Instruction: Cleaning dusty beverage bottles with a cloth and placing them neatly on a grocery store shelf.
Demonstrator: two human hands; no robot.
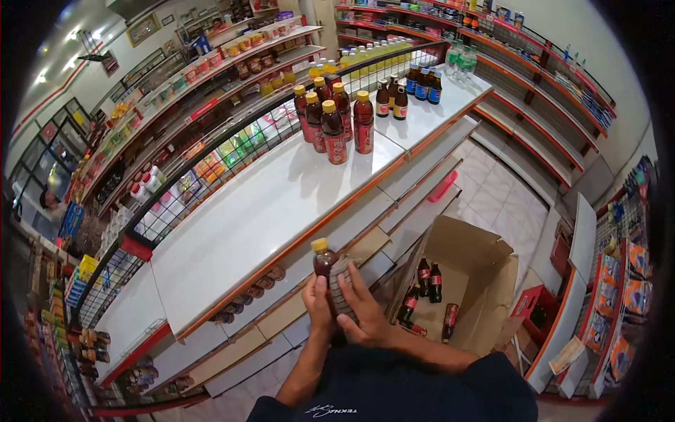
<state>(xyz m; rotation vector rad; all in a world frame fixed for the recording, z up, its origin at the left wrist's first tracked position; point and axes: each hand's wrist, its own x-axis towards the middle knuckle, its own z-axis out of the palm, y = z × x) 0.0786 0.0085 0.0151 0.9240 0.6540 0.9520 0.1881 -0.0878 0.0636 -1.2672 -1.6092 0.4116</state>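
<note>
Both hands meet on one bottle (325, 264) of dark drink with a yellow cap, held upright just below the front edge of the white top shelf (260, 211). The left hand (318, 304) grips it from the near side, fingers clenched round the lower body; the right hand (362, 309) wraps over the label, its fingers (351, 281) spread and grasping the bottle's side. Two hands on one bottle probably keeps it steady and upright at chest height, near the shelf.

Further back on that shelf stands a tight cluster of like bottles (334, 119), yellow-capped with red labels, upright and touching, pushed toward the wire divider (232, 148) at the shelf's rear. Grouping them this way seems meant to face the labels outward and leave the near part of the shelf bare. Beyond the cluster stand smaller dark bottles (391, 98), then blue-labelled ones (424, 84).

Right of the shelf, on the tiled floor (503, 197), an open cardboard box (471, 281) has its flaps thrown back. Inside, a few dark bottles (429, 274) stand upright against the far wall, and others (450, 320) lean or lie near the bottom; most of the box shows bare cardboard. The lower shelves under the top one hold rows of cans or jars, too small to tell apart.
</note>
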